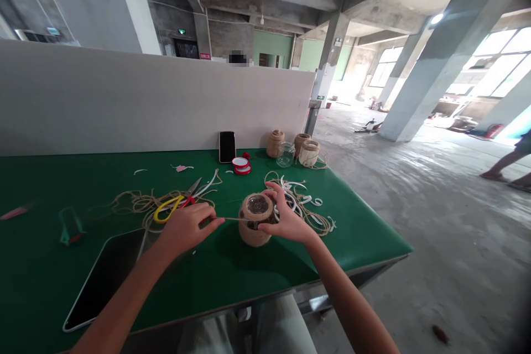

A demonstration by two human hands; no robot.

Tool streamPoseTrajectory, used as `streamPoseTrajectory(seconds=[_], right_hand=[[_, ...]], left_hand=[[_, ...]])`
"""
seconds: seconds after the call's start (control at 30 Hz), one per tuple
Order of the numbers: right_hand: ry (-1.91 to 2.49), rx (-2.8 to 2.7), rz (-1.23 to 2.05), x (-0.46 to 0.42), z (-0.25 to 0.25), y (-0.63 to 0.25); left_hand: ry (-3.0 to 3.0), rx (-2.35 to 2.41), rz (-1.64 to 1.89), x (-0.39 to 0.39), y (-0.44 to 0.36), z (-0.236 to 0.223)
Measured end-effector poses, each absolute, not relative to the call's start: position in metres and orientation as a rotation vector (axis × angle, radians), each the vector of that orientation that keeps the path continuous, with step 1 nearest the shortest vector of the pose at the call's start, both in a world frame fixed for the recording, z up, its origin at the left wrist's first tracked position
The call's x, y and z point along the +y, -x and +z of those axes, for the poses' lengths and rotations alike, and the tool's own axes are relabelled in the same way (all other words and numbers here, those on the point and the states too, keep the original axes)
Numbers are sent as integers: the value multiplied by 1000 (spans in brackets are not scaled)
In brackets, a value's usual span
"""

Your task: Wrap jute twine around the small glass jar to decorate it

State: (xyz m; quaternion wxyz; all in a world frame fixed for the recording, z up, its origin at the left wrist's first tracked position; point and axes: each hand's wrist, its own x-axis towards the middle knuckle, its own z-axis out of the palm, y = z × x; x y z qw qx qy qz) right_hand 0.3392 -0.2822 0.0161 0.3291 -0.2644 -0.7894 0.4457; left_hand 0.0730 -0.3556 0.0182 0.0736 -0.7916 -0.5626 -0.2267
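A glass jar stands on the green table in front of me, with twine wrapped round its top and lower part and a bare dark band between. My right hand grips the jar's right side, thumb in front and fingers behind. To the left, my left hand pinches a length of twine that runs taut to the jar. Yellow-handled scissors lie just beyond my left hand, beside a loose heap of twine.
At the back right stand several twine-wrapped jars and a bare glass jar. Red tape rolls and a phone are near the white partition. A tablet lies front left. Twine and white strips lie right of the jar.
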Motion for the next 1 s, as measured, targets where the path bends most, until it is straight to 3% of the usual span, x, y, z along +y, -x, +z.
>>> streamPoseTrajectory(seconds=[0.17, 0.37, 0.5, 0.67, 0.9, 1.0], right_hand=[[533, -2003, 1350, -279, 15, -345], [831, -2091, 885, -292, 12, -338], [1053, -2024, 782, -301, 14, -328], [931, -2025, 925, -295, 15, -331], [535, -1957, 1364, -281, 17, -337], [525, -1976, 1368, -281, 17, -338]], left_hand=[[2368, -1670, -693, -354, -73, 15], [2373, -1667, -680, -355, -76, 17], [2380, -1673, -688, -357, -75, 19], [2400, -1721, -674, -356, -77, 22], [2382, -1765, -644, -353, -76, 22], [2371, -1781, -651, -354, -72, 21]])
